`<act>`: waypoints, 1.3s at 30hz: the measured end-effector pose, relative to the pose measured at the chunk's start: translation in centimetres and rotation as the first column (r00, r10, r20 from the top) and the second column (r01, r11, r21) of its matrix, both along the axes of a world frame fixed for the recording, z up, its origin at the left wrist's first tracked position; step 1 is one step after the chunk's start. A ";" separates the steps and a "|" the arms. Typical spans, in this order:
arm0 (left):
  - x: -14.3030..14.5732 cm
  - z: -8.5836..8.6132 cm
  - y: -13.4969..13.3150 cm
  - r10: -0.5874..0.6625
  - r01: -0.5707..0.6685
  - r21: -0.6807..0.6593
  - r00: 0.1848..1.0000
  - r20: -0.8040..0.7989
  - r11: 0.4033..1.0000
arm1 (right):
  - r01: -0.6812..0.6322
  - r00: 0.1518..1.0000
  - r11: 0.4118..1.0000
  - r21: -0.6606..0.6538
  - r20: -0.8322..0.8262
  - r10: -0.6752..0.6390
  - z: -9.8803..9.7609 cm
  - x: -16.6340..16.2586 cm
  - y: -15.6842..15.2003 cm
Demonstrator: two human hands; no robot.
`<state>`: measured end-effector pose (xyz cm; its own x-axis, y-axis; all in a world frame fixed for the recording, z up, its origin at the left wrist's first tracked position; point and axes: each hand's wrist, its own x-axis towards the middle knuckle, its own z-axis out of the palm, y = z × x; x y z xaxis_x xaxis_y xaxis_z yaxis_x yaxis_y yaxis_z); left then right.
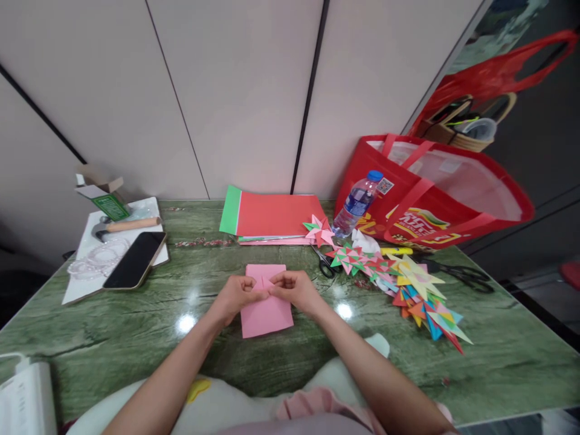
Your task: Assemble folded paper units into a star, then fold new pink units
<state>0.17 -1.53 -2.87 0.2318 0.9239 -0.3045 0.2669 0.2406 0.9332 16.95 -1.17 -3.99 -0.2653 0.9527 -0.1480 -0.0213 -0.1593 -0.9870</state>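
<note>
A pink sheet of paper (267, 317) lies on the green table in front of me, with a small folded piece of pink paper (263, 283) above its upper half. My left hand (238, 295) pinches the folded piece from the left, and my right hand (295, 291) pinches it from the right. The fingertips of both hands nearly meet at its lower edge. Parts of the fold are hidden behind my fingers. Beyond the hands, a stack of coloured paper (281, 214), red on top with a green edge, rests near the wall.
Folded paper stars (426, 302) stretch along the right, near black scissors (327, 266), a water bottle (356, 205) and a red shopping bag (408, 181). At the left are a phone (136, 261), a wooden-handled hammer (131, 225), a small box (106, 199) and a white power strip (27, 399).
</note>
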 end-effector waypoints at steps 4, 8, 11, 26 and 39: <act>0.0 0.0 0.0 -0.014 0.014 0.005 1.000 -0.023 1.000 | 0.003 1.000 1.000 -0.007 0.000 -0.003 0.0 -0.1 0.0; 0.2 0.1 -0.1 0.006 -0.006 -0.011 1.000 -0.025 1.000 | 0.004 1.000 1.000 -0.012 -0.023 -0.004 -0.1 0.0 0.0; 0.3 0.1 -0.1 0.017 -0.018 -0.025 1.000 -0.022 1.000 | 0.004 1.000 1.000 -0.016 -0.026 -0.005 -0.1 0.1 0.0; 0.2 0.0 -0.1 0.005 -0.004 -0.023 0.999 0.049 1.000 | 0.000 1.000 1.000 0.018 0.025 -0.001 -0.3 0.2 0.0; 0.2 -0.1 -0.2 -0.003 0.004 -0.027 0.999 0.044 1.000 | -0.009 0.999 0.999 0.037 0.051 0.007 -0.3 0.2 0.1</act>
